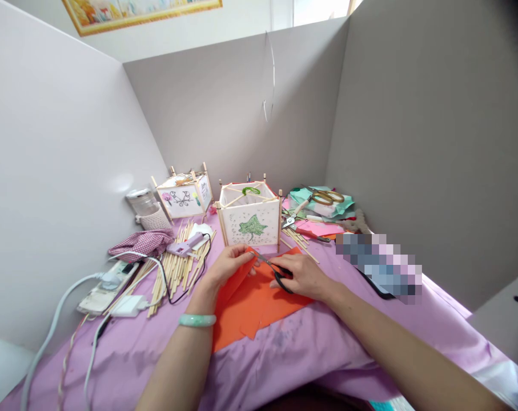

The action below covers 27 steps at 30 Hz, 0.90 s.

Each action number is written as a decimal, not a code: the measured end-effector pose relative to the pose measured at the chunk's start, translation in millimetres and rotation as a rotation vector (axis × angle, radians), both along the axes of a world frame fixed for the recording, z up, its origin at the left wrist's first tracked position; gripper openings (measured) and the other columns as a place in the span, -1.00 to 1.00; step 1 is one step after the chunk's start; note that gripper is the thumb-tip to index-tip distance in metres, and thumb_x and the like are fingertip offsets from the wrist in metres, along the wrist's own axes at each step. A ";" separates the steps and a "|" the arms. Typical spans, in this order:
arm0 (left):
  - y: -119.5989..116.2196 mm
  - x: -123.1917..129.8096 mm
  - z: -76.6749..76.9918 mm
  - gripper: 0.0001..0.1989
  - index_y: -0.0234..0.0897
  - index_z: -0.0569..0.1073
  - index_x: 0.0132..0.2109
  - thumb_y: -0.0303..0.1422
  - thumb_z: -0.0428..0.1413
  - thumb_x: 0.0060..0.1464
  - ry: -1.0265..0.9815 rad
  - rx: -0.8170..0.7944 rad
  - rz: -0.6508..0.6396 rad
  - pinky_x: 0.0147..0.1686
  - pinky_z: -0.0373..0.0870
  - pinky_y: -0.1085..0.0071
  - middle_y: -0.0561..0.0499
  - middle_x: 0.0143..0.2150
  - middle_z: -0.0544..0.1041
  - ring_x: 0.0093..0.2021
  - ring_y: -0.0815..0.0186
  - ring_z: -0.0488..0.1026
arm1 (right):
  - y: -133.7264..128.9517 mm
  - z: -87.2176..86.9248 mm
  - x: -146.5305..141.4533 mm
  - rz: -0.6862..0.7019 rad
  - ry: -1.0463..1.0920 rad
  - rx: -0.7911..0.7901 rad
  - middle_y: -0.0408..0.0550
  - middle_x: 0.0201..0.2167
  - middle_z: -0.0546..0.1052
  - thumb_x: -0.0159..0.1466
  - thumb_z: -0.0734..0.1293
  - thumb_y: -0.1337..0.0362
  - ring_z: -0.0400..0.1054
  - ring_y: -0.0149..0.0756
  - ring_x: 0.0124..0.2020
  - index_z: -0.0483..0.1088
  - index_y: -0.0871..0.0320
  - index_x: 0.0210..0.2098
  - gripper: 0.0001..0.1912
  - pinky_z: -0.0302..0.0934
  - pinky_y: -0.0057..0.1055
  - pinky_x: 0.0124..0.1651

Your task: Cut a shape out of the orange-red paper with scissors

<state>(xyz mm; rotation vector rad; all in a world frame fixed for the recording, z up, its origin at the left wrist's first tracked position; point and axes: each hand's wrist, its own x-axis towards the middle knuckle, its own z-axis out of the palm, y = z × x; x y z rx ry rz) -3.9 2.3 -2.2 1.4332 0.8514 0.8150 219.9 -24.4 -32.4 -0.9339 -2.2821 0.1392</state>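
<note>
Visibly, the left hand (pixel 232 266), nearly closed, pinched orange paper (pixel 235 314) while the right hand (pixel 300 274), fingers curled, gripped black-handled scissors (pixel 268 261).

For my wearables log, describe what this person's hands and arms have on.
The left hand and right hand are ungloved, the forearms sleeveless. A rounded bangle, mottled pale green, circles the left wrist; the right wrist is bare.
</note>
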 end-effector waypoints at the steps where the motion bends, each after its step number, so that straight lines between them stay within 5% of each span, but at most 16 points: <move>1: -0.2 0.2 -0.1 -0.72 -0.38 0.41 -0.32 -0.21 0.16 -0.05 0.000 0.002 -0.003 -0.45 0.35 0.44 -0.06 -0.40 0.52 -0.52 0.36 0.45 | 0.2 -0.5 -0.3 -0.001 -0.001 -0.001 -0.02 -0.27 0.53 0.11 0.34 -0.03 0.41 -0.28 -0.30 0.38 0.11 -0.03 -0.48 0.21 -0.44 -0.25; 27: -1.5 1.1 1.3 -0.72 -0.36 0.39 -0.34 -0.20 0.16 -0.06 0.005 -0.002 0.006 -0.46 0.35 0.44 -0.06 -0.39 0.53 -0.52 0.36 0.45 | 3.5 -3.1 1.0 0.039 0.013 -0.020 -0.06 -0.34 0.54 0.17 0.30 0.01 0.40 -0.32 -0.34 0.39 0.10 -0.06 -0.58 0.15 -0.50 -0.33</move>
